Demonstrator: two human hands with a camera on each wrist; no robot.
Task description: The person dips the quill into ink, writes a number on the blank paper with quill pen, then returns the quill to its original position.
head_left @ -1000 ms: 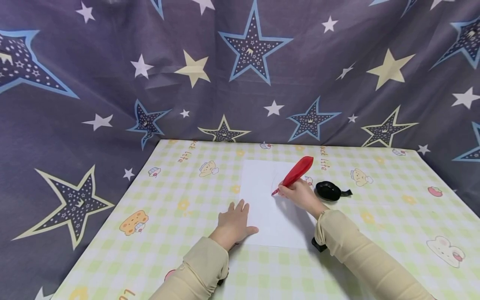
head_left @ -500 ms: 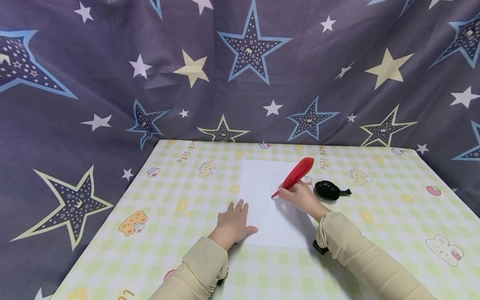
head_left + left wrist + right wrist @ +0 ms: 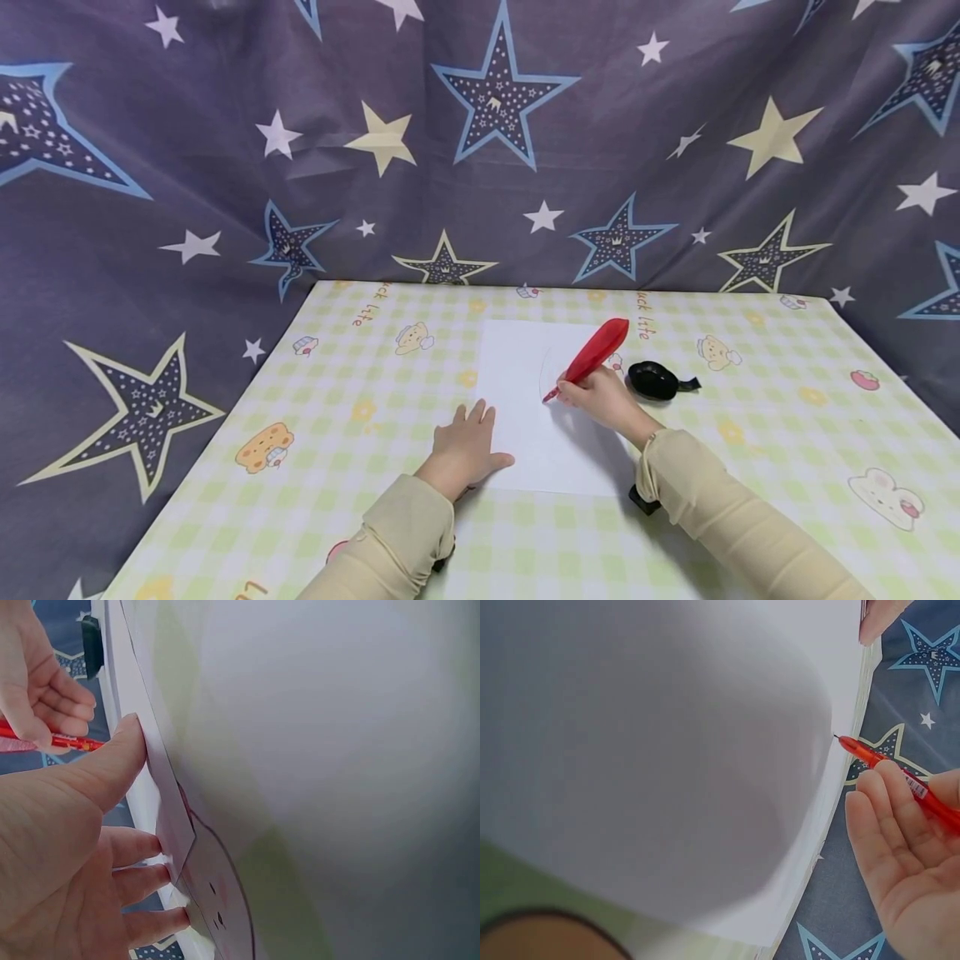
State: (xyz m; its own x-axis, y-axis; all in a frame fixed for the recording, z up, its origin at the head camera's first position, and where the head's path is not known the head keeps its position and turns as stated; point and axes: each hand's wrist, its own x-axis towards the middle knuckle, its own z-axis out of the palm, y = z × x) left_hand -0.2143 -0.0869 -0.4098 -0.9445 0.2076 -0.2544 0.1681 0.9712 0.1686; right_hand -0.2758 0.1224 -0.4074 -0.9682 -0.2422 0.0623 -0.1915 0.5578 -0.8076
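Red feather pen: stood slanted in the right hand, its tip down at the white sheet, around the middle of the page.
Pen's handling: it looked light — probably a stiff, slick barrel under a softer, bendable plume; the place to take hold was the barrel, just above the tip.
Paper's handling: thin, likely quick to slide or crease, so best pressed flat near an edge.
Right hand: pinched the pen low, below the plume.
Left hand: lay with fingers spread at the sheet's left edge, thumb over the paper, gripping nothing.
Drawn line: one faint curve, close to the tip.
Count: one pen, one sheet, two hands — and one black oval object on the table, near the right hand.
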